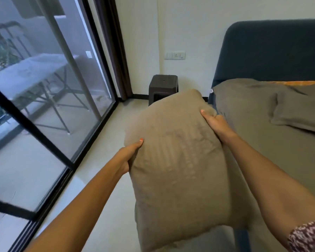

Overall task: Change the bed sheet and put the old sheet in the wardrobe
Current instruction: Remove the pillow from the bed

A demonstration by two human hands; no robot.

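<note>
I cannot read any text, label, brand or number here, and the small white tag (211, 90) at the corner of the bed sheet (244, 106) is too blurred.

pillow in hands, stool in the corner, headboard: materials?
Pillow, held by left hand and right hand: soft woven fabric cover, taupe, matte, faint stripe weave; it dents under each grip. Stool: looks like moulded plastic, dark brown, slight sheen, rounded one-piece edges. Headboard: seems upholstered, dark blue-grey cloth, matte, padded rounded corner; the frame inside is hidden.
</note>
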